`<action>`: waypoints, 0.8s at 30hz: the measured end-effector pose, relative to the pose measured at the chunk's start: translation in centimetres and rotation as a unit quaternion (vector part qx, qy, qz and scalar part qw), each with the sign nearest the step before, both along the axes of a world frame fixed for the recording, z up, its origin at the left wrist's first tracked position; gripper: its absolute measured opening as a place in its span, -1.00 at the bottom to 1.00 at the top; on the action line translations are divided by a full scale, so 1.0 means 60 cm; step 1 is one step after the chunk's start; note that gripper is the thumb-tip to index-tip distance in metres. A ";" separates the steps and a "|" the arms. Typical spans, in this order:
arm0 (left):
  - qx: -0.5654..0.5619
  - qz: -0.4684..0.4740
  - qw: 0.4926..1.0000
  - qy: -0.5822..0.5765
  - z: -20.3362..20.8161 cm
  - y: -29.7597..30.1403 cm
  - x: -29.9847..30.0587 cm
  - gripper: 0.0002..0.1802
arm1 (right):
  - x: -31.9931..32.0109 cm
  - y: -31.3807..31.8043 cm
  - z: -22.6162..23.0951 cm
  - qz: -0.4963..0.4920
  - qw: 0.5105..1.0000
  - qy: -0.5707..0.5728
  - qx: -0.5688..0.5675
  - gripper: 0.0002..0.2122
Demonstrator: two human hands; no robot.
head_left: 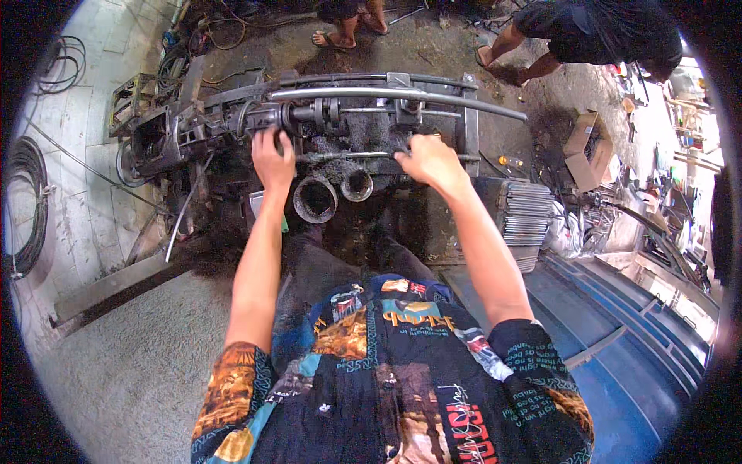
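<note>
In front of me stands a greasy lathe-like machine [166, 143] with a dark cylindrical spindle section [267, 116] at its left. My left hand [272, 161] is at the near side of that section, fingers apart and slightly blurred; whether it touches the metal I cannot tell. Farther right, my right hand [433, 161] is curled over the near side of the machine, by a thin horizontal rod [363, 155]. Whatever its fingers grip is hidden beneath them. Dark metal shavings [363, 127] cover the bed between the hands. A long bare steel bar [410, 94] runs across the far side.
Two round, open metal cylinders [315, 199] sit close to my legs. Finned metal [525, 216] and blue panels [610, 340] lie at right, beyond them an open cardboard box [587, 147]. Black hose coils [31, 205] hang at left. Two people [595, 35] are across the machine.
</note>
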State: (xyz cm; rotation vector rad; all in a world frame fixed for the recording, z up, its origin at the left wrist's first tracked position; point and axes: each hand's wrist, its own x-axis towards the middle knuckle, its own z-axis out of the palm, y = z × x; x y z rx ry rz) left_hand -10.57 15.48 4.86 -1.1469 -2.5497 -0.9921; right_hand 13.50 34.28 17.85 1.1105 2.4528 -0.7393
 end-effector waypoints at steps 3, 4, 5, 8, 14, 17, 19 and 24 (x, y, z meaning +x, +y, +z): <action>-0.085 0.054 0.995 -0.001 -0.007 -0.087 0.046 -0.76 | -0.042 0.012 0.050 0.023 0.974 0.157 0.160 -0.69; -0.115 0.070 0.991 0.003 -0.011 -0.105 0.059 -0.76 | -0.060 0.025 0.048 -0.004 0.935 0.263 0.238 -0.71; -0.176 0.095 0.978 -0.053 -0.009 -0.119 0.071 -0.72 | -0.079 0.044 0.040 -0.014 0.910 0.326 0.255 -0.69; -0.323 0.139 0.934 -0.062 -0.030 -0.164 0.090 -0.59 | -0.109 0.088 -0.006 -0.020 0.885 0.352 0.304 -0.64; -0.451 0.168 0.850 -0.211 -0.053 -0.196 0.122 -0.33 | -0.115 0.092 -0.062 -0.056 0.946 0.168 0.271 -0.53; -0.488 0.151 0.819 -0.261 -0.085 -0.221 0.122 -0.30 | -0.123 0.090 -0.054 -0.048 0.951 0.164 0.258 -0.54; -0.497 0.135 0.816 -0.262 -0.100 -0.232 0.129 -0.32 | -0.125 0.088 -0.047 -0.066 0.965 0.132 0.218 -0.54; -0.476 0.148 0.826 -0.263 -0.089 -0.222 0.143 -0.37 | -0.117 0.089 -0.049 -0.067 0.960 0.148 0.229 -0.55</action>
